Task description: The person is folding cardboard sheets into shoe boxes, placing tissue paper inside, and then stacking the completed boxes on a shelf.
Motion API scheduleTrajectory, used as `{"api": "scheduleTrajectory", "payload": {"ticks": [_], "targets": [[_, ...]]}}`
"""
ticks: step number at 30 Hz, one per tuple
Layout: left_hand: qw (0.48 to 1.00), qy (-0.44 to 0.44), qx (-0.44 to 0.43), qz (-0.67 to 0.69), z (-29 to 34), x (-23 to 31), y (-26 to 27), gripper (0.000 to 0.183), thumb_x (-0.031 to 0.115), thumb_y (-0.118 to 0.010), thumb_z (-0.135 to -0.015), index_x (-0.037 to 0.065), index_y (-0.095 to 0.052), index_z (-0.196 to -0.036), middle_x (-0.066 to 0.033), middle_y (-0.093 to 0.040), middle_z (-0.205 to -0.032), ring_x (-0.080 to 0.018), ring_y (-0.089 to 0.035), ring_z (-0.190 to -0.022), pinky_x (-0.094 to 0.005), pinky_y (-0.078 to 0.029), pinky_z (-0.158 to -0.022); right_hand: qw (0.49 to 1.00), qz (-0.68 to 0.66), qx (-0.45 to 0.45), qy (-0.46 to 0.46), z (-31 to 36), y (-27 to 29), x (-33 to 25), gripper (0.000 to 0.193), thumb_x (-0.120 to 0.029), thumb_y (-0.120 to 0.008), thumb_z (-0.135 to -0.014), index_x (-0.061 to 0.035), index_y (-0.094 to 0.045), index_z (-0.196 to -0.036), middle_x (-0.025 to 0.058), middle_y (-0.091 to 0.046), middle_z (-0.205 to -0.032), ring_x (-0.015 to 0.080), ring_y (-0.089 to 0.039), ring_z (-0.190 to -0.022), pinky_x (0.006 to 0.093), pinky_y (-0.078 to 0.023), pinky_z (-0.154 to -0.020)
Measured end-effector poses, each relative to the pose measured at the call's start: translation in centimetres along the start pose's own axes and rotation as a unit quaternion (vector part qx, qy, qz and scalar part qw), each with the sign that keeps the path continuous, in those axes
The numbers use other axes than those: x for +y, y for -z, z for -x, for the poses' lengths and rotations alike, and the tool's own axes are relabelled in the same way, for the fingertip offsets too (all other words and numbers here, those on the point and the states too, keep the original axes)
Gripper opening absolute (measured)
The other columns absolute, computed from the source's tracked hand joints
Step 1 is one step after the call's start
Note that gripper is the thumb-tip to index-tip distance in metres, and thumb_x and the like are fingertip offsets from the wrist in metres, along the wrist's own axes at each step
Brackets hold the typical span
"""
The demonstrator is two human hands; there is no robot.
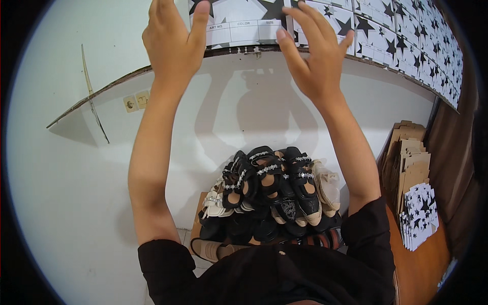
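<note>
The bare left hand [175, 43] is holding its thumb apart, other fingertips cut off; the bare right hand [317, 56] is spreading its fingers. Between them, a white, black-starred cardboard box [236, 25] is sitting at the front edge of a thin shelf [241, 50], open room stretching leftward; whether either hand is touching it, I can't tell.

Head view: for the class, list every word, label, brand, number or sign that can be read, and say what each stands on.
Star-patterned box between the left hand and right hand: its white label carries three legible printed headings; I won't copy wording.
Neighbouring boxes: label print too small to read.
Shoes and flattened cartons: no readable text.
</note>
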State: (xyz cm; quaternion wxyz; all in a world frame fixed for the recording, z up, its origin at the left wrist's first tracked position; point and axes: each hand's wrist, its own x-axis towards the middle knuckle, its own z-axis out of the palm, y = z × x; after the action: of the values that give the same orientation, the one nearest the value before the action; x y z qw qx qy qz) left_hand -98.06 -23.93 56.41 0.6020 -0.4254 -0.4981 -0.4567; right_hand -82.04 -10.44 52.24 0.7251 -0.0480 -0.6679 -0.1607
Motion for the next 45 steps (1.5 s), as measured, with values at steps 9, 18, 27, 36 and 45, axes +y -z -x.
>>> {"api": "scheduleTrajectory", "payload": {"ticks": [9, 18, 27, 36, 45], "targets": [[0.973, -0.165, -0.129, -0.095, 4.2, 1.9, 1.9, 0.041, 0.039, -0.044, -0.092, 0.011, -0.058, -0.119, -0.0067, -0.055, -0.125, -0.0243, -0.048, -0.119, -0.0586, -0.02, -0.101, 0.995, 0.042, 0.05, 0.081, 2.4, -1.0, 1.5, 0.025, -0.034, -0.058, -0.081, -0.0167, -0.068, -0.096, -0.0012, -0.064, -0.105, 0.0225, -0.05, -0.114, 0.0538, 0.013, -0.103], [0.968, -0.101, -0.226, -0.039, 2.9, 1.2, 0.9, 0.053, 0.051, -0.038, -0.092, 0.01, -0.061, -0.115, -0.0087, -0.056, -0.123, -0.0235, -0.049, -0.117, -0.0577, -0.019, -0.103, 0.998, 0.05, -0.043, 0.01, 2.2, -1.5, 1.0, 0.033, -0.04, -0.052, -0.086, -0.0127, -0.069, -0.094, 0.0017, -0.065, -0.105, 0.0277, -0.05, -0.115, 0.0669, 0.007, -0.097], [0.981, -0.123, -0.15, 0.026, 6.9, 4.0, 1.9, 0.04, 0.04, -0.047, -0.089, 0.016, -0.059, -0.118, -0.0061, -0.056, -0.123, -0.0235, -0.046, -0.122, -0.0563, -0.007, -0.107, 0.998, 0.052, -0.015, -0.007, 4.6, 0.9, 0.0, 0.036, -0.041, -0.053, -0.085, -0.0181, -0.064, -0.111, 0.0046, -0.053, -0.127, 0.0277, -0.035, -0.128, 0.062, 0.018, -0.098], [0.939, -0.057, -0.098, 0.324, 25.4, 11.2, 2.6, 0.029, 0.027, -0.052, -0.076, 0.014, -0.069, -0.097, -0.006, -0.06, -0.113, -0.0285, -0.044, -0.122, -0.0541, 0.006, -0.11, 0.977, 0.134, -0.095, -0.137, 15.4, 9.8, -0.6, 0.041, -0.026, -0.056, -0.078, -0.0182, -0.061, -0.118, 0.0084, -0.047, -0.134, 0.0286, -0.027, -0.134, 0.0522, 0.024, -0.1], [0.828, 0.088, -0.247, 0.496, 39.0, 20.3, 2.3, 0.03, 0.016, -0.049, -0.077, 0.002, -0.06, -0.102, -0.0125, -0.056, -0.116, -0.0349, -0.042, -0.122, -0.0515, -0.007, -0.11, 0.864, 0.328, -0.157, -0.349, 30.6, 25.5, -1.7, 0.04, -0.015, -0.06, -0.075, -0.01, -0.06, -0.115, 0.0134, -0.047, -0.127, 0.0321, -0.038, -0.124, 0.0518, -0.016, -0.105]]}}
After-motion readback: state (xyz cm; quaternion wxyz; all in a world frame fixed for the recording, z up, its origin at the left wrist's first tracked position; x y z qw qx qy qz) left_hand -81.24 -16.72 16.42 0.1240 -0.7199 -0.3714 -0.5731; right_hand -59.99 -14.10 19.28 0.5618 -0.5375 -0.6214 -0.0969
